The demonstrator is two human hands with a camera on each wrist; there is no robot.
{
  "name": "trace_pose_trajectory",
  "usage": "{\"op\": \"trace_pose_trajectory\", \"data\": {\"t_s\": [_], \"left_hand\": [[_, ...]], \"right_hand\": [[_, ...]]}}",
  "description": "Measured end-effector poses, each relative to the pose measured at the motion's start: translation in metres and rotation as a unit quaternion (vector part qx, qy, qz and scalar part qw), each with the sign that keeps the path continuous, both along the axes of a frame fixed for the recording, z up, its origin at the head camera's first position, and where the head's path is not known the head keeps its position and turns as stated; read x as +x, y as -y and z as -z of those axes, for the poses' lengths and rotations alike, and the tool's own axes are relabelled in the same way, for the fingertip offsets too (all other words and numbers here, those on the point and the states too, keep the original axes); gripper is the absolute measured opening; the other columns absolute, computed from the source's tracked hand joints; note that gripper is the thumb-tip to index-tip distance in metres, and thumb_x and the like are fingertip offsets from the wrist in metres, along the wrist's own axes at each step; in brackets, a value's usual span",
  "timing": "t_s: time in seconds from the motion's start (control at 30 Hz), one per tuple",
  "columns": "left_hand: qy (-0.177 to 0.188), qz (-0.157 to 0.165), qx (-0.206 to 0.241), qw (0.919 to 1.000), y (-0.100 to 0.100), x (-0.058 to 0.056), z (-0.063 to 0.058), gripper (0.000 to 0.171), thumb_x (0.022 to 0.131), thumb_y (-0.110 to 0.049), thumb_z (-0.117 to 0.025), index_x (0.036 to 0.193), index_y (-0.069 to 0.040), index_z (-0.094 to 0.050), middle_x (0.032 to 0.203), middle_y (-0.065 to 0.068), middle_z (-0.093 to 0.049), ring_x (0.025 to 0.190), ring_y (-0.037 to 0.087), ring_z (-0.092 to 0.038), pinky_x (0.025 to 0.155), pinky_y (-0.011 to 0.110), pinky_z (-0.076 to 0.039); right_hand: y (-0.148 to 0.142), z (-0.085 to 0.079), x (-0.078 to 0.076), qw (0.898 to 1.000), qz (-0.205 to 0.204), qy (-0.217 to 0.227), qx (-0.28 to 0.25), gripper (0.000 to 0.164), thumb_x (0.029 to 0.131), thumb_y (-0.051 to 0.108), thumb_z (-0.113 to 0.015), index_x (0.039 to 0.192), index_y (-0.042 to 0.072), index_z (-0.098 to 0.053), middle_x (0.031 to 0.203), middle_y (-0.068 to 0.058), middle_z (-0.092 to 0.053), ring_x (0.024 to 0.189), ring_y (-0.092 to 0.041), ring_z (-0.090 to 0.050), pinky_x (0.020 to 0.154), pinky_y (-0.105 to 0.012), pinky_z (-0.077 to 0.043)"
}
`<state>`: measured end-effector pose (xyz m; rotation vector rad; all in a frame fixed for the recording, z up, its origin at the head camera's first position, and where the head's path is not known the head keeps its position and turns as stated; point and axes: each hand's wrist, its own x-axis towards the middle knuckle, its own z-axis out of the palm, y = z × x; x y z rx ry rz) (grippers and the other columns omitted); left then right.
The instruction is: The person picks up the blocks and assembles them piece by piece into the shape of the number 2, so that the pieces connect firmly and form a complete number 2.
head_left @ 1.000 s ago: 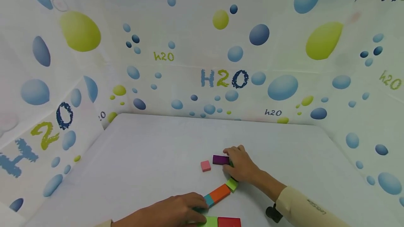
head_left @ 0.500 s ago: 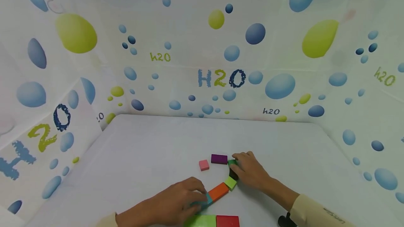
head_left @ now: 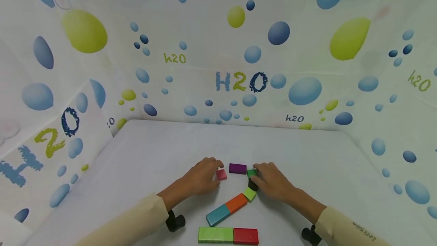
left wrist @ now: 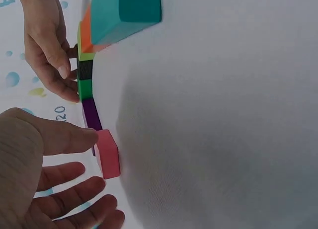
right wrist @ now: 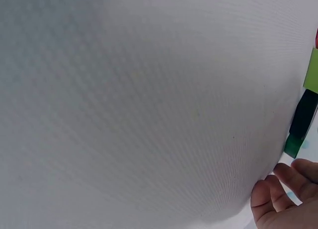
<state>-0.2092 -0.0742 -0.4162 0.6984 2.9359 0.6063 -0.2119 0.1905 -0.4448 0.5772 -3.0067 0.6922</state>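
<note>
My left hand [head_left: 202, 177] reaches around a pink block [head_left: 221, 174], thumb on its near side and fingers on its far side. The left wrist view has the thumb tip right at the pink block [left wrist: 108, 154], with the other fingers spread below. Just right of it lies a purple block [head_left: 237, 168]. My right hand [head_left: 274, 181] is beside a green block [head_left: 251, 173] and a black block [head_left: 253, 184], its fingers loosely bent. From there a small lime block [head_left: 249, 194], an orange block [head_left: 236, 203] and a teal block [head_left: 218, 215] continue the curved line.
Nearer the front edge, a long light-green block [head_left: 216, 235] and a red block [head_left: 246, 236] lie end to end. All rest on a white table [head_left: 164, 143]. A patterned sheet [head_left: 198, 37] hangs behind and at both sides.
My left hand has left the teal block and moved forward to the pink block. My right hand has shifted slightly right, uncovering the green and black blocks.
</note>
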Motion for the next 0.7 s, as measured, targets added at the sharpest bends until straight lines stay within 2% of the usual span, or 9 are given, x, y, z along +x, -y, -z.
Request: {"op": "trace_pose_trajectory", "data": {"t_s": [0.13, 0.3, 0.5, 0.7], "left_hand": [[0.007, -0.022, -0.011, 0.9997, -0.005, -0.007, 0.005, 0.041, 0.086, -0.022, -0.079, 0.123, -0.007, -0.068, 0.106, 0.004, -0.066, 0.096, 0.017, -0.057, 0.085, 0.033, -0.057], [0.016, -0.042, -0.013, 0.9989, -0.008, -0.014, 0.005, 0.031, 0.086, -0.022, -0.079, 0.111, -0.004, -0.072, 0.092, 0.003, -0.063, 0.085, 0.017, -0.053, 0.074, 0.029, -0.054], [0.015, -0.059, -0.015, 0.998, -0.011, -0.022, 0.006, 0.033, 0.089, -0.025, -0.078, 0.113, -0.004, -0.072, 0.094, 0.003, -0.064, 0.086, 0.018, -0.054, 0.077, 0.03, -0.055], [0.034, -0.065, 0.0, 0.9973, -0.012, -0.026, 0.011, 0.037, 0.09, -0.029, -0.078, 0.117, -0.005, -0.071, 0.097, 0.003, -0.065, 0.086, 0.017, -0.055, 0.078, 0.03, -0.056]], "right_hand": [[0.0, 0.002, 0.002, 1.0, -0.001, -0.001, 0.003, 0.042, 0.1, 0.024, -0.063, 0.137, 0.003, -0.059, 0.129, -0.008, -0.065, 0.111, -0.022, -0.053, 0.098, -0.042, -0.052], [-0.001, 0.003, 0.003, 1.0, -0.007, -0.01, 0.006, 0.041, 0.1, 0.023, -0.063, 0.136, 0.003, -0.06, 0.129, -0.008, -0.065, 0.111, -0.022, -0.054, 0.098, -0.042, -0.052], [0.0, 0.004, 0.004, 1.0, -0.004, -0.019, 0.009, 0.041, 0.1, 0.023, -0.064, 0.136, 0.003, -0.06, 0.13, -0.008, -0.065, 0.112, -0.023, -0.054, 0.099, -0.043, -0.052], [0.004, 0.003, 0.005, 1.0, 0.003, 0.002, 0.014, 0.042, 0.1, 0.025, -0.064, 0.136, 0.003, -0.059, 0.13, -0.008, -0.065, 0.111, -0.022, -0.053, 0.097, -0.043, -0.052]]}}
